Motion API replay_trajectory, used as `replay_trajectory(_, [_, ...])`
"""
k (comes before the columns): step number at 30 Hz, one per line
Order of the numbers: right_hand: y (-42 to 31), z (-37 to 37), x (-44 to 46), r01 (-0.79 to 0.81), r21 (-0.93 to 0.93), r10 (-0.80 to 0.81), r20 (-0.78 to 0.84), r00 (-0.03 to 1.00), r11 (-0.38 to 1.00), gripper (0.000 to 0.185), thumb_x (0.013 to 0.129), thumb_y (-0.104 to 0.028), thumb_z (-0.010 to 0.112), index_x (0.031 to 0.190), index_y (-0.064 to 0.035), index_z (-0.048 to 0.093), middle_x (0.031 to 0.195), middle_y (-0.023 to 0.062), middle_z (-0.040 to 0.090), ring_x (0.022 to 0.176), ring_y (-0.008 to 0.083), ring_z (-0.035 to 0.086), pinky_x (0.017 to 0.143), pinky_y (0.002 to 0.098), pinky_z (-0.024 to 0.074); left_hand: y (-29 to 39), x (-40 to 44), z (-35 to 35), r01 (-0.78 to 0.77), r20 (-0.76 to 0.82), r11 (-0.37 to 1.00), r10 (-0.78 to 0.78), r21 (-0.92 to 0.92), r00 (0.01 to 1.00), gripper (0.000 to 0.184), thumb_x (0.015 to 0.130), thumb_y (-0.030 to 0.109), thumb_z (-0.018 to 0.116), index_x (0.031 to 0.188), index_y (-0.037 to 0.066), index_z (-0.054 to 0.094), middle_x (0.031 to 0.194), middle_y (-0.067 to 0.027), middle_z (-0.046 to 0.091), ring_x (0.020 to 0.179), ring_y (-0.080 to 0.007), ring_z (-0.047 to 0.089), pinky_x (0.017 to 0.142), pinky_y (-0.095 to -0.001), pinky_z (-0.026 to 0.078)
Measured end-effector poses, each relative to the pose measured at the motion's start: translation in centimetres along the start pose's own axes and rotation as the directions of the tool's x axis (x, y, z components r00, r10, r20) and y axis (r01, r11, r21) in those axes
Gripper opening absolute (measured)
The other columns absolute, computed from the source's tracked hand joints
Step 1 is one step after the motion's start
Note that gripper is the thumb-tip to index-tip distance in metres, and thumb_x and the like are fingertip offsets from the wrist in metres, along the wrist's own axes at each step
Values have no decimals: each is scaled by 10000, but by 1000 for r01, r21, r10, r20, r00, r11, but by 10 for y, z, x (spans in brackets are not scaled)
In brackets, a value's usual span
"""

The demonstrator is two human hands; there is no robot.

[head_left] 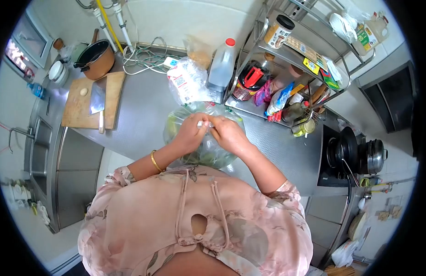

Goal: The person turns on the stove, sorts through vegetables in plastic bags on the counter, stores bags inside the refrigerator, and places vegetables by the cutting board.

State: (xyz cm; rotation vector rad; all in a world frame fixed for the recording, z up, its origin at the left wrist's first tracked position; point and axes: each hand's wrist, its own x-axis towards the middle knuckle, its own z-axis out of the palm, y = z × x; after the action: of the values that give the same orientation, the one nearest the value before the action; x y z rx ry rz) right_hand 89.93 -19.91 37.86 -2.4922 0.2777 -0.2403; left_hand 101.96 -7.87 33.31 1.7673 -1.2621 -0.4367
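On the steel counter in front of me stands a large clear plastic bag (pixel 208 154) with something green inside, blurred by the film. Both my hands are above it, fingertips meeting. My left hand (pixel 191 131), below a gold bangle, has its fingers curled and closed. Against it, my right hand (pixel 228 134) is pinched shut. A small white bit (pixel 201 123) shows at the fingertips; its kind is too small to make out, and the fingers hide the rest.
To the left, a wooden cutting board (pixel 75 112) carries a cleaver (pixel 97 99) and a small whitish round piece (pixel 84 92). Behind it sits a pot (pixel 100 64). A bottle with a red cap (pixel 222 64) and a metal rack (pixel 249 103) stand behind; a wok (pixel 346 147) is at right.
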Motion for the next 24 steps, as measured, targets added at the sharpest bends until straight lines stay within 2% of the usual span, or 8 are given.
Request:
replay_trajectory(5, [10, 1, -1, 13, 126, -1, -101, 995, 992, 139, 841, -88, 566, 949, -3, 587, 791, 160, 605, 712, 292, 592, 646, 368, 467, 4, 4, -2, 217, 87, 951, -202, -222, 975, 262, 939, 277, 430, 968, 32, 516, 890, -174, 607, 684, -290, 573, 678, -400, 432])
replay_trajectory(8, [12, 1, 1, -94, 404, 167, -150, 974, 910, 90, 874, -80, 555, 889, 5, 582, 746, 93, 599, 651, 169, 574, 596, 287, 454, 3, 10, -7, 323, 183, 870, -272, -373, 945, 266, 945, 258, 469, 979, 14, 571, 790, -48, 575, 703, -152, 533, 639, -300, 436])
replay_trajectory(11, [6, 2, 1, -121, 627, 256, -130, 958, 770, 81, 898, -70, 537, 867, 0, 564, 753, 44, 578, 651, 92, 537, 585, 235, 433, 6, 21, -34, 662, 571, 551, -361, -508, 738, 302, 923, 293, 505, 1005, 14, 588, 885, -37, 618, 610, -85, 507, 547, -236, 395])
replay_trajectory(14, [-10, 1, -6, -69, 713, 247, -149, 957, 698, 80, 911, -66, 519, 864, -8, 547, 768, 29, 564, 653, 83, 526, 588, 227, 430, 5, 21, -34, 716, 646, 330, -310, -615, 697, 231, 895, 203, 553, 1018, 13, 593, 832, -16, 601, 588, -62, 467, 520, -188, 362])
replay_trajectory(17, [-8, 2, -16, -98, 767, 291, -120, 949, 635, 70, 913, -62, 514, 867, -11, 533, 768, 29, 558, 637, 85, 519, 589, 225, 430, -5, 18, -23, 730, 610, 212, -427, -650, 668, 194, 854, 121, 600, 1016, 14, 594, 748, -2, 558, 587, -65, 460, 514, -191, 368])
replay_trajectory(20, [12, 7, -36, -208, 809, 390, -29, 920, 550, 78, 918, -63, 506, 862, -14, 529, 763, 20, 555, 626, 82, 510, 584, 221, 426, -1, 20, -17, 727, 565, 206, -506, -655, 652, 187, 800, 69, 643, 978, 25, 601, 693, 10, 517, 589, -73, 464, 516, -197, 371])
replay_trajectory(22, [28, 16, -47, -286, 834, 453, 48, 890, 472, 85, 920, -66, 504, 855, -17, 529, 764, 15, 554, 622, 78, 506, 576, 221, 422, -7, 17, -11, 676, 508, 374, -458, -635, 730, 140, 787, 58, 648, 917, 40, 600, 711, 12, 538, 593, -81, 483, 522, -212, 391])
replay_trajectory(24, [48, 40, -56, -331, 783, 463, 63, 884, 526, 41, 890, -56, 515, 867, -25, 528, 764, 43, 573, 624, 128, 544, 577, 254, 433, -7, 13, -3, 568, 394, 610, -410, -552, 823, 112, 772, 50, 646, 871, 47, 594, 705, 8, 542, 595, -88, 495, 523, -231, 404])
